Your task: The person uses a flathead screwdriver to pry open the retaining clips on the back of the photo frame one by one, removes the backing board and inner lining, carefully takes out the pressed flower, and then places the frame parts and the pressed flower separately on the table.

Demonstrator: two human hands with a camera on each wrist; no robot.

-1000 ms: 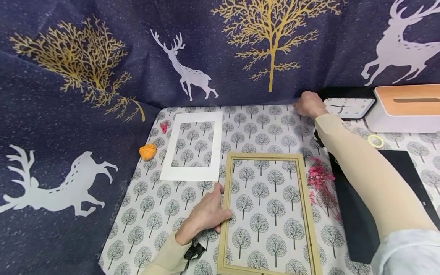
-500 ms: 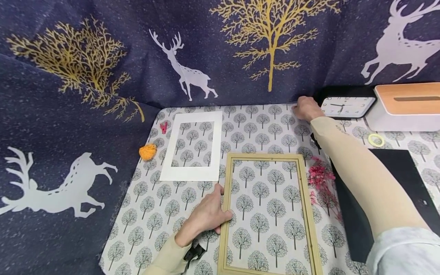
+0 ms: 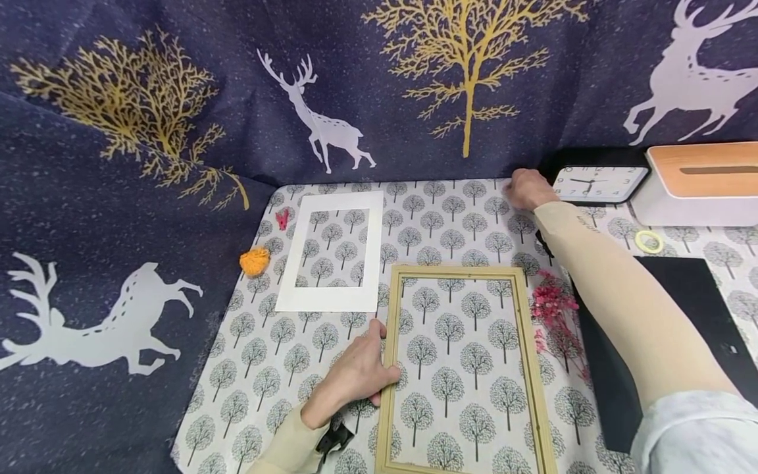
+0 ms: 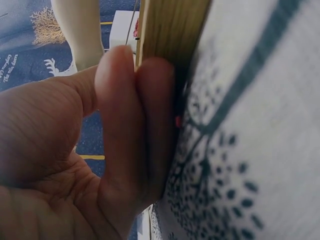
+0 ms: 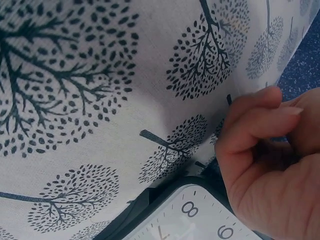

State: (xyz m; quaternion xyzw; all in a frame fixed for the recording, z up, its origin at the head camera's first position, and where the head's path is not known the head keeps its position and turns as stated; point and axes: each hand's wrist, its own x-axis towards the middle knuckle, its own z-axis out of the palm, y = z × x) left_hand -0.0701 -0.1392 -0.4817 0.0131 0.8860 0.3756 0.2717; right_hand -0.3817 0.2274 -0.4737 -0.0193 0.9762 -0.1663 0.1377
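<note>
A pale wooden picture frame (image 3: 457, 271) lies on the tree-patterned cloth. My left hand (image 3: 358, 365) grips its left rail, thumb over the top and fingers along the outer side. In the left wrist view the fingers (image 4: 122, 125) press up against the wood. At the back of the table, my right hand (image 3: 529, 189) is right beside the left end of a black clock (image 3: 604, 184) with a white dial. The right wrist view shows its fingers (image 5: 237, 145) curled in, the thumb meeting them, and nothing visible between them.
A white mat board (image 3: 328, 299) lies left of the frame. Further left are an orange bundle (image 3: 254, 262) and a pink clip (image 3: 282, 219). Pink dried flowers (image 3: 553, 303), a black panel (image 3: 681, 283), a yellow ring (image 3: 649, 241) and a tissue box (image 3: 681, 204) are on the right.
My right hand has shifted slightly at the back, beside the clock. The left hand has stayed on the frame, which lies almost exactly as before.
</note>
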